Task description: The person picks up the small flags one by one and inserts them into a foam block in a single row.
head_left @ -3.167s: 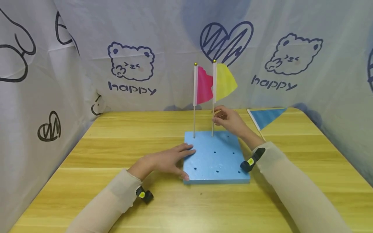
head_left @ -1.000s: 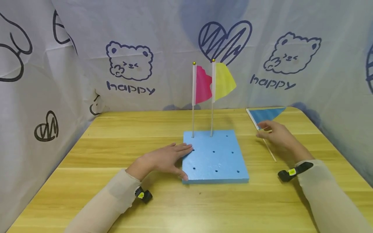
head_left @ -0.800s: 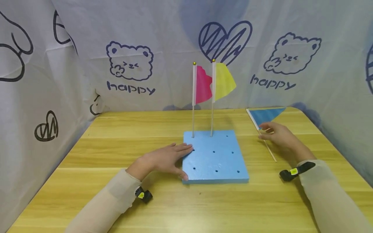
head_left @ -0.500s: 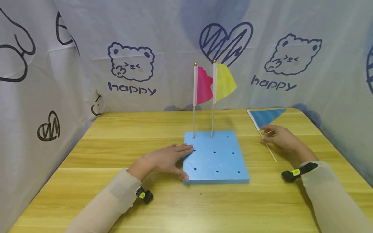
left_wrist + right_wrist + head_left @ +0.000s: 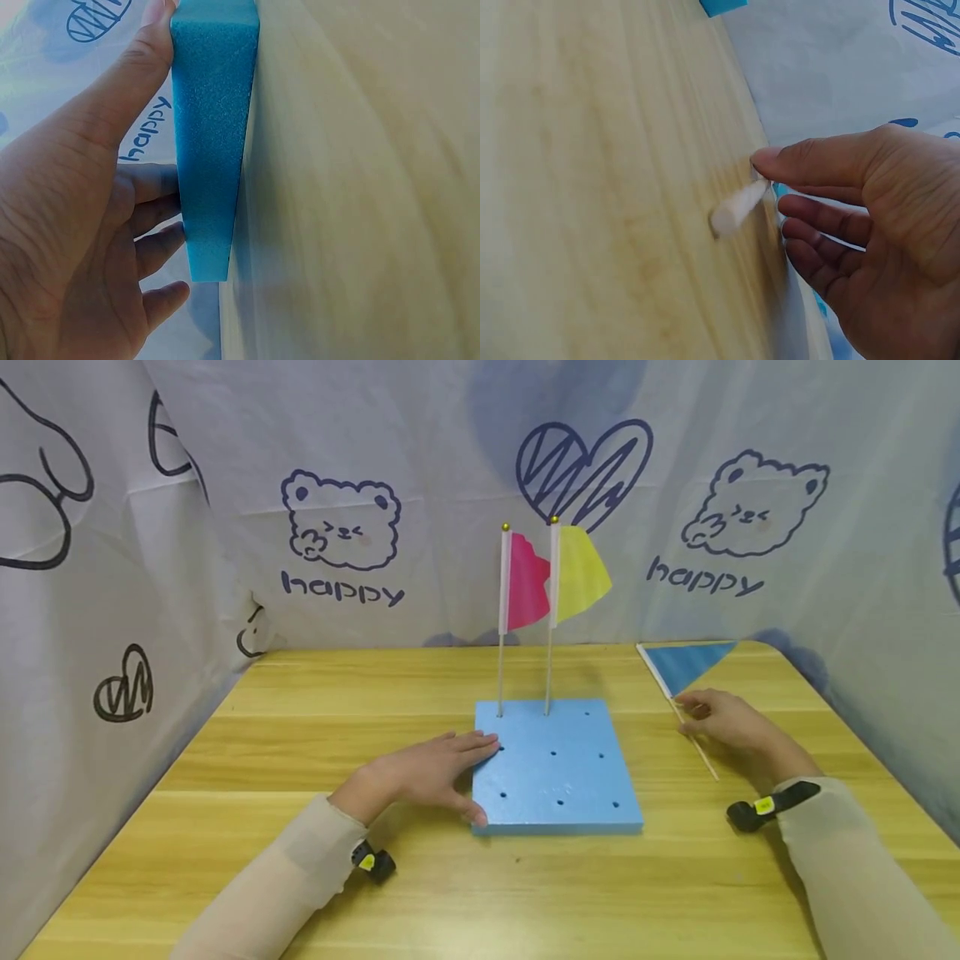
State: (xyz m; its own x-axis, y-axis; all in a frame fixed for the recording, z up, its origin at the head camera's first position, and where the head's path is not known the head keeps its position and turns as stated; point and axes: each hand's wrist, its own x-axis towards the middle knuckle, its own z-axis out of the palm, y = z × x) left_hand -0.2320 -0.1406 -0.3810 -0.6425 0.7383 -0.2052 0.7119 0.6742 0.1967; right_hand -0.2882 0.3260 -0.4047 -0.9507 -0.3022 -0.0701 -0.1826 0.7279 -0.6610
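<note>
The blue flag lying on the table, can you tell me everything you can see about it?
The blue flag lies flat on the wooden table, to the right of the blue foam board. It is a blue triangle, papery-looking, fixed along a thin pale stick that runs toward the person. The right hand rests over the stick, thumb and fingertips closing on it. It is not standing in the board like the pink and yellow ones.

- The left hand (image 5: 420,774) lies flat against the left edge of the blue foam board (image 5: 557,768), its fingers (image 5: 480,742) straight and reaching onto the top.
- A pink flag (image 5: 522,583) and a yellow flag (image 5: 576,573) stand upright in holes along the board's far edge, side by side.
- The right hand (image 5: 731,727) rests on the wooden worktop (image 5: 315,718), touching the stick of the blue flag (image 5: 684,662), which lies flat to the board's right.
</note>
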